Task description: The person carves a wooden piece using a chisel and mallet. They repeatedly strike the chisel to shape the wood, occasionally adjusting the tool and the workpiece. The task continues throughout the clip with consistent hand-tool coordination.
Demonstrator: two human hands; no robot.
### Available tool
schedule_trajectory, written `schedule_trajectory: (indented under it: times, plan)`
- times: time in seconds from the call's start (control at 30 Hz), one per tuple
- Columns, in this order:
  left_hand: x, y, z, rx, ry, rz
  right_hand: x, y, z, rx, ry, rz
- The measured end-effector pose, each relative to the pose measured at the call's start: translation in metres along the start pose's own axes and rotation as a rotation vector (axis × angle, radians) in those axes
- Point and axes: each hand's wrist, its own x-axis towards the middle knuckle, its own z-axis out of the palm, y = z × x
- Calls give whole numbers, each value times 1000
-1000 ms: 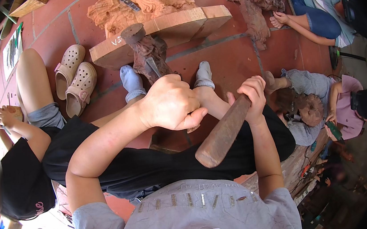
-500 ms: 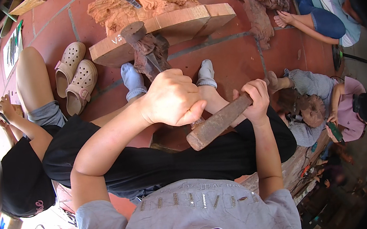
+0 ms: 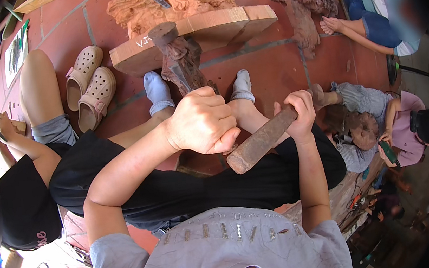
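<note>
My left hand (image 3: pixel 202 120) is closed in a fist round a chisel, whose handle end (image 3: pixel 232 148) shows below my thumb. The fist hides most of the chisel, and I cannot make out its tip. Just beyond the fist, a dark brown wood carving (image 3: pixel 182 64) with a round, flat end stands between my socked feet. To the right, my right hand (image 3: pixel 300 116) grips a worn wooden mallet (image 3: pixel 260 145), a squared bar. The mallet's thick end slants down-left, close to the chisel handle.
Ahead lies an orange wood carving (image 3: pixel 169 0) behind a thick wooden board (image 3: pixel 199 33). Pink clogs (image 3: pixel 96 96) sit on the red tiles at left. A person (image 3: pixel 37 189) sits at my left, and two people work at right, one near another dark carving (image 3: pixel 300 17).
The mallet's thick end has moved slightly right, away from the chisel handle. My left fist has turned and sunk a little, and the chisel blade seen beyond it before is now hard to make out.
</note>
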Motion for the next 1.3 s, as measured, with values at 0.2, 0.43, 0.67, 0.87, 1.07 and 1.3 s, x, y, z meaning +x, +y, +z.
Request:
schedule_trajectory:
  times: [0.2,0.43,0.67,0.87,1.07,1.3]
  plan:
    - [-3,-6,9,-54,-59,26,-4,2,3,114,55,-32]
    - [1,-10,-4,-139,-48,-9,-3,0,2,15,31,-95]
    - [1,-18,-12,-156,-22,-4,0,2,9,56,73,-97]
    - [9,-15,-16,-103,-133,39,-14,15,5,44,38,-115]
    - [14,-5,-8,-143,-121,-21,-16,6,-6,83,-17,11]
    - [-1,-3,-33,-47,-106,1,-13,-3,-2,-26,-21,109]
